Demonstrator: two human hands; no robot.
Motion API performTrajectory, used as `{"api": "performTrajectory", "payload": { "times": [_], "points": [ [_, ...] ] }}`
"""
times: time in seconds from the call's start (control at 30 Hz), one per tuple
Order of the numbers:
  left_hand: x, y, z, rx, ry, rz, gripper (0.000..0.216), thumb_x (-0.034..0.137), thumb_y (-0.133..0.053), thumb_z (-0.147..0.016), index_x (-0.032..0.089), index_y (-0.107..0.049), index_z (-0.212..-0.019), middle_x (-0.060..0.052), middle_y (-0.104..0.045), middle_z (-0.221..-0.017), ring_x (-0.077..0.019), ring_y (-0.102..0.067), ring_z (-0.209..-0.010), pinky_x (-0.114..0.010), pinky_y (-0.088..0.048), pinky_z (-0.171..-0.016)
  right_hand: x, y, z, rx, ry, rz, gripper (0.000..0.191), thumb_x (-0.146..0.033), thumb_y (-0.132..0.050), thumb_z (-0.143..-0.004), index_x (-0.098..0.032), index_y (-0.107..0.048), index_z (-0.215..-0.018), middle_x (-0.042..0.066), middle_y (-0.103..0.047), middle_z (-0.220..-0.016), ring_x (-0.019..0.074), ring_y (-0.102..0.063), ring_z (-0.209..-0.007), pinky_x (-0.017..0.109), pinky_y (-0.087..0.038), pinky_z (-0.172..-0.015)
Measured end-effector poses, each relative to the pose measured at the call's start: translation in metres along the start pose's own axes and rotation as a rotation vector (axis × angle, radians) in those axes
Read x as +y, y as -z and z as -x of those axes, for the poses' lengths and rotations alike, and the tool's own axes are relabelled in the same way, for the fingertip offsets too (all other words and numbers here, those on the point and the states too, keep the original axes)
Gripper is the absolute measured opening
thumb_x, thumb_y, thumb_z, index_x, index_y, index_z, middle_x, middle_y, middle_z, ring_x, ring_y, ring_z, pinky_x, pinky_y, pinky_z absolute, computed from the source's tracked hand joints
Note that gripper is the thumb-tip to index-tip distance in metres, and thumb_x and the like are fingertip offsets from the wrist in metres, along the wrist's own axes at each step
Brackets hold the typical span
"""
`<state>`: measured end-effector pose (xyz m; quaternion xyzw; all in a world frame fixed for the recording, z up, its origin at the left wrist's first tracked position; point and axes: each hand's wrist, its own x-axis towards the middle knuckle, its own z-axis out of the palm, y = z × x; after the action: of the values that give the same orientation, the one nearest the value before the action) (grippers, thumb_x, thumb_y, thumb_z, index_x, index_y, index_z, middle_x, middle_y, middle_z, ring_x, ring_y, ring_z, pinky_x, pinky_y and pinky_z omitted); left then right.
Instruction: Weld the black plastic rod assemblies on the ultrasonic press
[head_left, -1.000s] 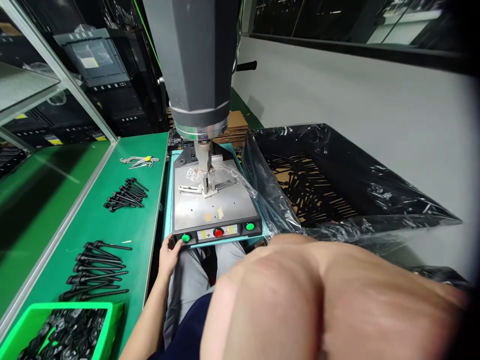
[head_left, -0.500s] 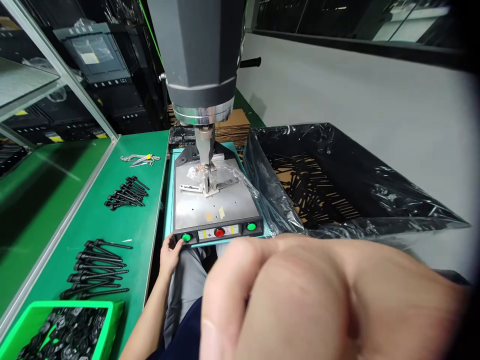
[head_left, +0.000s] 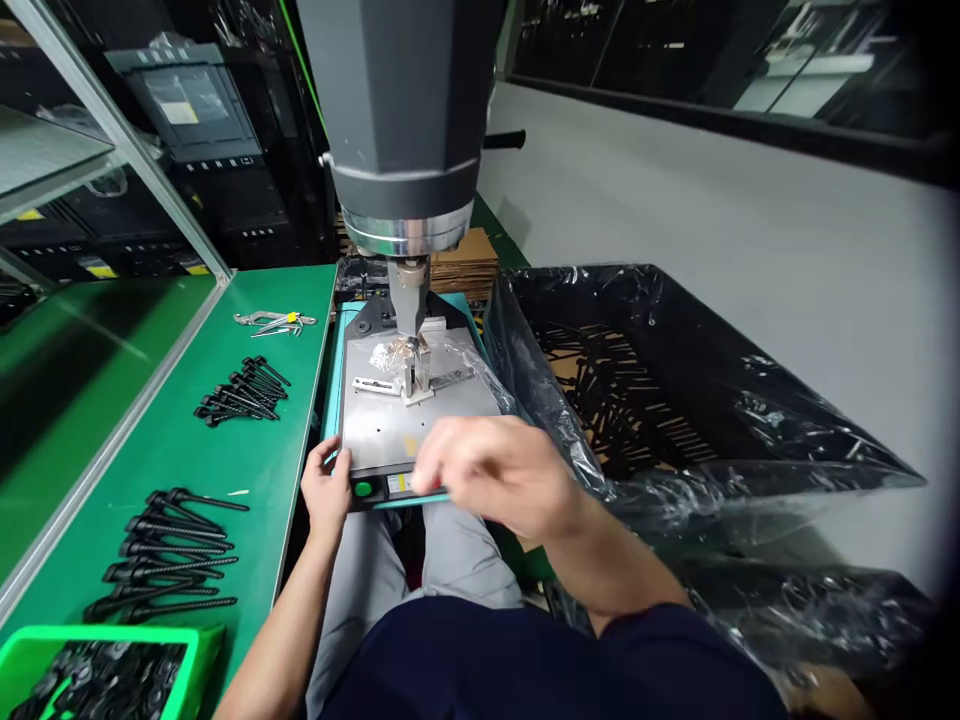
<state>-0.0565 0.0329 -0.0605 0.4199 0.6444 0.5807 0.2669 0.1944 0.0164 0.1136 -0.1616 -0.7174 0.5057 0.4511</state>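
Observation:
My left hand rests at the front left corner of the press's base plate, thumb and fingers apart, holding nothing, beside a green button. Over the front edge of the base is my right hand, bent at the wrist and smeared by motion. Its fingers look curled, but I cannot make out whether anything is in them. It hides the right part of the button panel. A grey press head with a tapered metal tip stands above a small metal fixture on the plate.
On the green bench at left lie black ribbed stems with wide heads, another such group and metal hand tools. A green bin holds black parts. At right stands a film-lined box with black pieces on cardboard.
My right hand has moved from close before the camera, where it filled the lower right, forward to the panel. My left hand has slipped slightly left, off the green button. The view has shifted slightly.

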Motion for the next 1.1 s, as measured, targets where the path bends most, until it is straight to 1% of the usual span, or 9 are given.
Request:
{"api": "performTrajectory", "payload": {
  "times": [0.1,0.17,0.23,0.3,0.4,0.53,0.67,0.8,1.1],
  "points": [
    [0.02,-0.034,-0.027,-0.148,0.112,0.213,0.043,0.041,-0.075,-0.075,0.015,-0.067,-0.108,-0.013,-0.07,-0.112,-0.0224,-0.066,-0.104,-0.038,-0.052,-0.093,0.089,0.002,-0.015,0.053,-0.407,0.035,0.019,-0.032,-0.057,-0.092,-0.017,-0.068,-0.086,0.006,-0.072,-0.085,0.0174,-0.068,-0.077,0.031,-0.056,-0.074],
    [0.037,-0.059,-0.048,-0.251,0.259,0.363,0.047,0.041,-0.078,-0.072,0.015,-0.065,-0.11,-0.013,-0.069,-0.113,-0.02,-0.068,-0.099,-0.033,-0.053,-0.086,0.149,0.006,-0.021,0.26,-0.639,0.126,0.016,-0.027,-0.055,-0.089,-0.017,-0.067,-0.086,0.004,-0.069,-0.078,0.0158,-0.064,-0.065,0.028,-0.054,-0.063],
    [0.052,-0.081,-0.067,-0.3,0.412,0.492,0.048,0.041,-0.08,-0.071,0.016,-0.063,-0.108,-0.011,-0.069,-0.108,-0.0162,-0.069,-0.088,-0.027,-0.054,-0.075,0.192,0.013,-0.027,0.462,-0.668,0.259,0.018,-0.024,-0.055,-0.087,-0.018,-0.066,-0.1,0.002,-0.068,-0.078,0.0152,-0.062,-0.062,0.029,-0.053,-0.063],
    [0.065,-0.099,-0.082,-0.313,0.542,0.591,0.043,0.042,-0.08,-0.07,0.016,-0.062,-0.1,-0.008,-0.07,-0.096,-0.0133,-0.069,-0.075,-0.023,-0.053,-0.064,0.214,0.022,-0.035,0.617,-0.548,0.423,0.025,-0.025,-0.053,-0.087,-0.018,-0.063,-0.11,0.003,-0.067,-0.081,0.017,-0.062,-0.069,0.032,-0.053,-0.073],
    [0.081,-0.116,-0.095,-0.27,0.631,0.685,0.033,0.033,-0.081,-0.07,0.016,-0.058,-0.086,-0.001,-0.065,-0.075,-0.009,-0.063,-0.059,-0.017,-0.047,-0.05,0.22,0.032,-0.049,0.762,-0.31,0.642,0.024,-0.027,-0.051,-0.089,-0.018,-0.062,-0.108,0.008,-0.065,-0.095,0.0211,-0.062,-0.089,0.037,-0.051,-0.086],
    [0.097,-0.123,-0.098,-0.255,0.547,0.776,0.028,0.018,-0.081,-0.067,0.015,-0.056,-0.079,0.004,-0.06,-0.062,-0.0054,-0.057,-0.05,-0.014,-0.043,-0.046,0.214,0.04,-0.069,0.819,-0.114,0.817,0.024,-0.03,-0.052,-0.089,-0.019,-0.061,-0.109,0.015,-0.056,-0.118,0.0263,-0.053,-0.117,0.044,-0.046,-0.099],
    [0.104,-0.123,-0.099,-0.234,0.498,0.79,0.027,0.017,-0.08,-0.064,0.015,-0.057,-0.078,0.003,-0.061,-0.061,-0.0056,-0.056,-0.049,-0.014,-0.042,-0.045,0.212,0.055,-0.092,0.689,-0.131,0.86,0.035,-0.028,-0.051,-0.09,-0.018,-0.06,-0.121,0.016,-0.054,-0.13,0.0283,-0.048,-0.127,0.047,-0.038,-0.109],
    [0.104,-0.121,-0.101,-0.212,0.505,0.769,0.029,0.016,-0.081,-0.061,0.015,-0.056,-0.076,0.003,-0.062,-0.061,-0.0055,-0.055,-0.048,-0.014,-0.041,-0.044,0.208,0.071,-0.105,0.524,-0.204,0.784,0.026,-0.027,-0.053,-0.087,-0.016,-0.069,-0.104,0.015,-0.063,-0.12,0.0272,-0.056,-0.118,0.041,-0.041,-0.107],
    [0.104,-0.118,-0.106,-0.164,0.496,0.756,0.027,0.016,-0.079,-0.06,0.016,-0.056,-0.073,0.004,-0.058,-0.055,-0.0065,-0.055,-0.048,-0.015,-0.041,-0.046,0.194,0.073,-0.111,0.554,-0.191,0.706,0.023,-0.03,-0.053,-0.084,-0.019,-0.067,-0.098,0.01,-0.069,-0.108,0.0261,-0.061,-0.106,0.039,-0.046,-0.096]
  ]
}}
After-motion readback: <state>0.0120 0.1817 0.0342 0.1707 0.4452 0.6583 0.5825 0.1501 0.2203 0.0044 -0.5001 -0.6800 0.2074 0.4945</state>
